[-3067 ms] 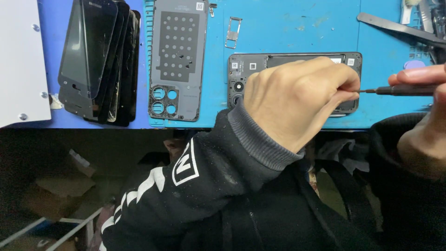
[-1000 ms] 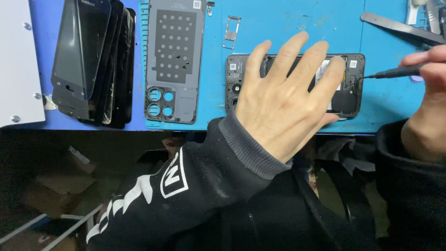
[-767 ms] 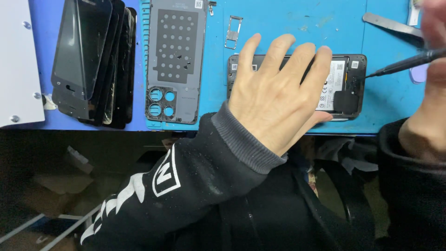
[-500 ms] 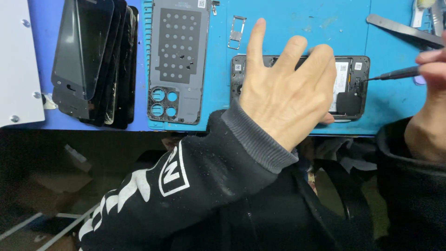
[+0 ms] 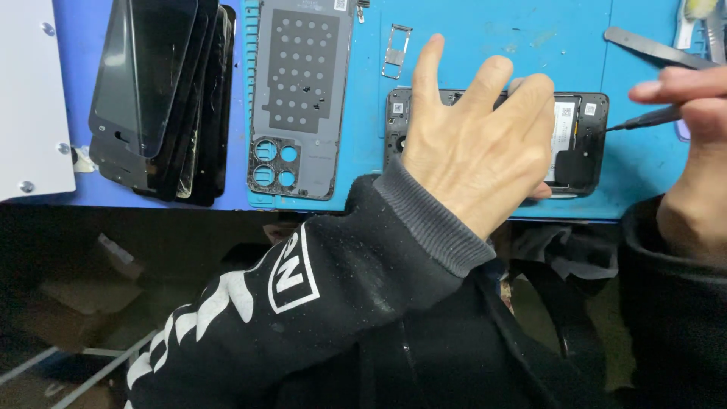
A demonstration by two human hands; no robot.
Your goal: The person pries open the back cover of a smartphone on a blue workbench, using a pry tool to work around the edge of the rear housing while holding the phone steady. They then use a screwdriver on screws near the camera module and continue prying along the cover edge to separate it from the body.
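An opened black phone (image 5: 579, 140) lies on the blue mat (image 5: 500, 45), its battery and inner parts showing. My left hand (image 5: 473, 144) rests flat over the phone with the fingers spread and holds nothing. My right hand (image 5: 693, 151) grips a thin dark screwdriver (image 5: 644, 118) whose tip points at the phone's right end. The left half of the phone is hidden under my left hand.
A grey phone back cover (image 5: 299, 98) with round camera holes lies left of the phone. A small metal SIM tray (image 5: 396, 51) sits above it. Several dark screen panels (image 5: 159, 98) are stacked at the far left. Metal tweezers (image 5: 655, 47) lie at the top right. A white board (image 5: 30, 98) is at the left edge.
My left hand has gone from a closed grip on the phone to lying flat with fingers spread. The screwdriver tip has pulled back to the phone's right end.
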